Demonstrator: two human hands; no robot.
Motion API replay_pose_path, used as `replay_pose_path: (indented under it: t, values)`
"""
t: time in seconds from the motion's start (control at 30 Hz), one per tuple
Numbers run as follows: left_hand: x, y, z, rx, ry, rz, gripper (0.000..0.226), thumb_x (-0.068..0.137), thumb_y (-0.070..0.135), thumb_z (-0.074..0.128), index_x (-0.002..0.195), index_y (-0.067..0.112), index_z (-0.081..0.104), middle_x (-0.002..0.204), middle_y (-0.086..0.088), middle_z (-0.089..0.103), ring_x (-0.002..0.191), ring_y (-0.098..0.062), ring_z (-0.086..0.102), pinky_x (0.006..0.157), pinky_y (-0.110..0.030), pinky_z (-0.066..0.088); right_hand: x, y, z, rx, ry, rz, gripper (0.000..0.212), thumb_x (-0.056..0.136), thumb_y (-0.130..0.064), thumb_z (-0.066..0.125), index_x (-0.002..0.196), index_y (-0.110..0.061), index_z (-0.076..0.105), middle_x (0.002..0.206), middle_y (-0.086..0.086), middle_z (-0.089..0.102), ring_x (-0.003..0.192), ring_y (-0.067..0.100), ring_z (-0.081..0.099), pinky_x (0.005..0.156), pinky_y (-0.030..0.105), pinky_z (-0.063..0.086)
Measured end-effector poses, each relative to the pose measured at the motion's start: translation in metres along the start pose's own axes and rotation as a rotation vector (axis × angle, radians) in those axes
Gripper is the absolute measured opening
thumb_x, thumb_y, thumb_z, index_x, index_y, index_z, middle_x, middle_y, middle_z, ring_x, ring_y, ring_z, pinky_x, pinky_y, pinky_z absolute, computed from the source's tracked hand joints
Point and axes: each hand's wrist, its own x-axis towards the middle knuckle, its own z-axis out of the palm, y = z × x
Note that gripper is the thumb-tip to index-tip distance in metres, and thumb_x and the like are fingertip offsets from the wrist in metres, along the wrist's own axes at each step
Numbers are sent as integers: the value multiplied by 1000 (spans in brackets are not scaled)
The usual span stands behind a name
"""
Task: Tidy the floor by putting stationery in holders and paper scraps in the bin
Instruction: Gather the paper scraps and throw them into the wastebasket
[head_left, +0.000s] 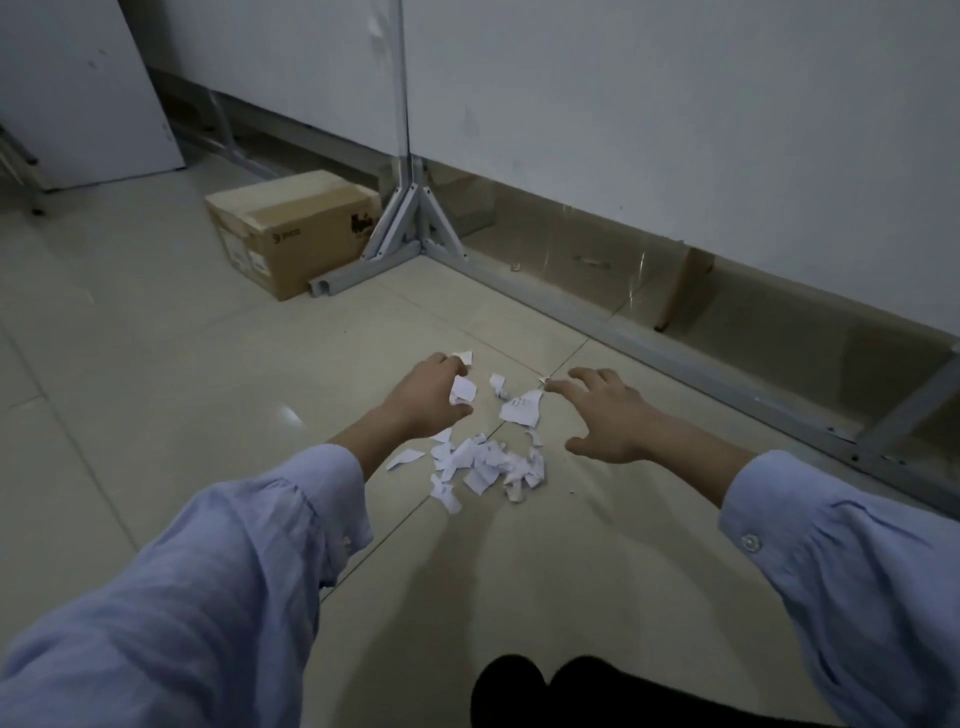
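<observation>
Reaching down w/ both arms, the person brackets the paper scraps on the tiled floor. The left hand is curled, w/ one white scrap sitting between fingers and thumb; can't tell whether it's actually pinched or just lies on the tile under the hand. The right hand is splayed and holds nothing, fingertips just beside a tiny scrap.

Risks, as I judge them: the bits are light and flat on glossy tile, so a quick rake prob. skids some sideways or leaves thin ones stuck down. Squeezing a loose heap between two palms may drop pieces on the lift. No bin in view, so the carry could shed scraps too.

Count: 2 hands; 1 main heap, too jumbled to count piece by piece; at least 6 loose scraps around it, incl. one bigger printed piece. 1 cardboard box beside the partition foot. Stationery, holders: 0 visible.
</observation>
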Motion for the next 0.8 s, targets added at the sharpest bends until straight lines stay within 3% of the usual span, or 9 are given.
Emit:
replay_pose_path:
  t: [0.13, 0.33, 0.47, 0.57, 0.67, 0.8]
  values:
    - [10, -22, 13, 18, -128, -43, 62, 79, 34, 72, 130, 10, 44, 129, -13, 49, 116, -29, 49, 95, -36, 42, 27, 17, 23, 85, -122, -10, 91, 79, -41, 71, 150, -29, 14, 158, 9, 10, 143, 32, 18, 111, 48, 31]
    - [4, -55, 44, -18, -187, -202, 79, 74, 39, 75, 137, 10, 37, 139, -14, 40, 124, -29, 44, 101, -37, 40, 64, 28, 69, 171, -257, -8, 112, 72, -52, 75, 152, -26, 1, 161, 10, 3, 146, 31, 13, 116, 46, 25]
    - [-25, -75, 81, 52, -319, -340, 114, 63, 54, 78, 148, 11, 15, 155, -12, 15, 143, -31, 16, 115, -43, 25, 77, 25, 95, 126, -342, -33, 125, 67, -63, 73, 150, -30, -15, 161, 7, -12, 148, 33, -1, 117, 55, 14]
    - [-38, -85, 102, 117, -363, -434, 136, 53, 71, 74, 150, 18, -5, 159, -8, -13, 146, -31, -12, 118, -51, 7, 82, 20, 107, 129, -381, -60, 130, 65, -68, 71, 146, -33, -26, 158, 5, -24, 147, 32, -13, 116, 57, 5]
    - [-40, -86, 112, 96, -392, -485, 141, 53, 75, 70, 147, 21, -22, 154, -9, -30, 143, -32, -24, 115, -55, -2, 85, 17, 116, 109, -415, -95, 134, 64, -70, 69, 142, -32, -33, 155, 4, -33, 145, 31, -22, 115, 57, -2]
    - [-30, -81, 123, 30, -378, -473, 142, 56, 74, 69, 145, 19, -27, 152, -10, -34, 142, -31, -27, 115, -55, -6, 92, 18, 128, 127, -414, -124, 131, 67, -73, 65, 143, -30, -34, 151, 2, -40, 143, 28, -29, 114, 55, -7]
